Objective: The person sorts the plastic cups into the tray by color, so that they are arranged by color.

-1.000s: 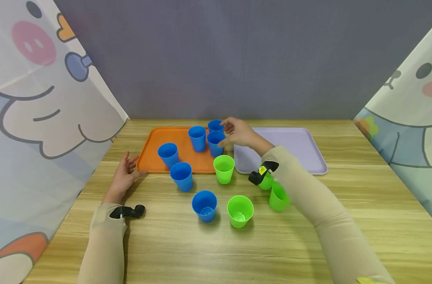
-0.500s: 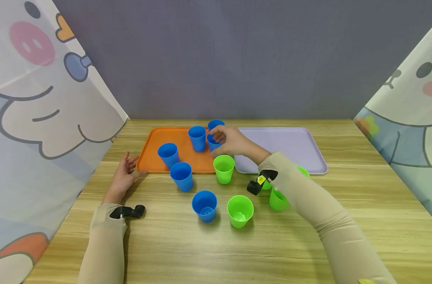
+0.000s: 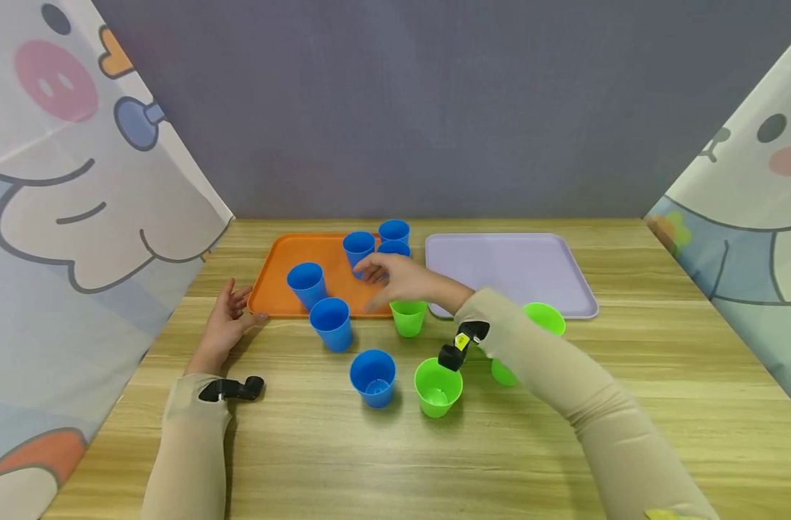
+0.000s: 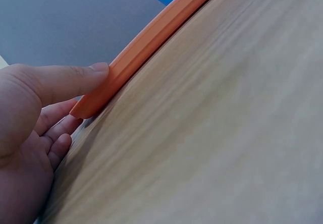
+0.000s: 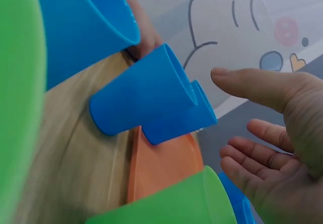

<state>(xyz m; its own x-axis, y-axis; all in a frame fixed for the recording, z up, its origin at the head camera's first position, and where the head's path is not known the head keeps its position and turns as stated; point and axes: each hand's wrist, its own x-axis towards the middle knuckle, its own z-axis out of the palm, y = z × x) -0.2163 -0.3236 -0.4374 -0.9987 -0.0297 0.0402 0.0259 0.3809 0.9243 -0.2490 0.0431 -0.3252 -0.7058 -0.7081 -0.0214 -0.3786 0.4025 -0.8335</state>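
Note:
Near the front left corner of the orange tray (image 3: 346, 287), my left hand (image 3: 225, 321) rests with its thumb touching the rim (image 4: 118, 65) in the left wrist view. Its fingers lie loosely beside that corner. My right hand (image 3: 398, 278) hovers, fingers spread and holding nothing, over a green cup (image 3: 409, 321) that it partly covers. Just left of it, a blue cup (image 3: 331, 328) stands at the tray's front edge. Another blue cup (image 3: 373, 379) stands on the table closer to me. Several blue cups, including one at the left (image 3: 308, 285), stand on the tray.
A lilac tray (image 3: 512, 271) lies to the right of the orange one. Green cups stand at the front middle (image 3: 437, 397) and right (image 3: 545, 316); my right sleeve partly hides another green cup (image 3: 503, 372). A grey wall (image 3: 434, 108) closes off the back.
My right hand has moved left and toward me, away from the blue cups at the tray's right end, holding nothing. My left hand stays at the tray corner.

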